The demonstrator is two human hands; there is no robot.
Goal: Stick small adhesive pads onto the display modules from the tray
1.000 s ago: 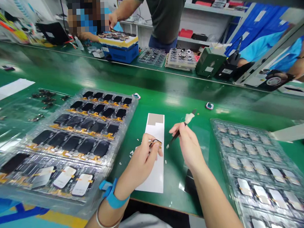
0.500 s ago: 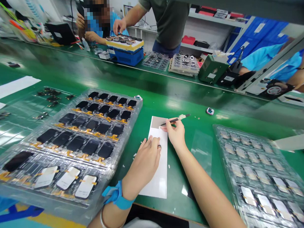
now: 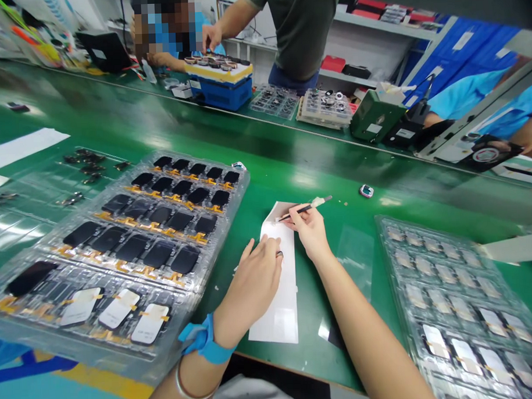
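Note:
A long white sheet (image 3: 282, 315) lies on the green bench in front of me, its far end bent up with the greyish-brown underside or backing showing. My left hand (image 3: 262, 269) rests on the sheet, fingers extended and thumb out to the side; it wears a ring, and a blue wrist band (image 3: 210, 341) sits on that arm. In my right hand (image 3: 309, 230) is a pair of dark tweezers (image 3: 305, 208) with pale tape near the back end. Their tips point left and touch or nearly touch a small whitish bit at the sheet's bent end.
On the left stands a clear tray (image 3: 232, 224) of black screens with orange flex cables. A second tray (image 3: 393, 265) with white-backed pieces is at right. A small watch-like part (image 3: 366, 191) lies farther back. Across the bench, people work near a blue box (image 3: 223, 95).
The sheet's far end has lifted and bent, having lain flat before. My right hand and the tweezer tips have shifted slightly; my left hand stays in place.

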